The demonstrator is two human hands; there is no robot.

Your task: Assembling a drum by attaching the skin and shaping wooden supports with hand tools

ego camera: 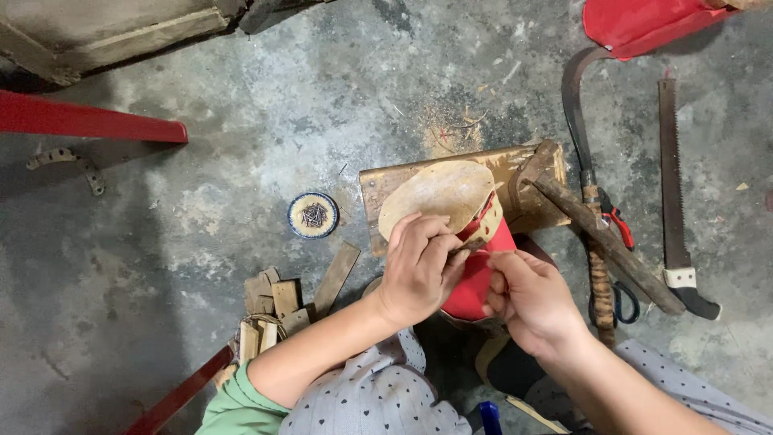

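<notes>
- Where the wooden block [515,173] lies on the concrete, I see a red shoe [475,278] sole-up against its near edge.
- My left hand [417,270] curls closed over the tan sole [439,193], gripping its rim.
- My right hand [531,302] pinches the red upper; its fingertips are hidden.
- Left of the block sits a small dish of nails [313,214].
- Right of it, a saw [675,201]; a hammer [600,234] rests across the block.
</notes>
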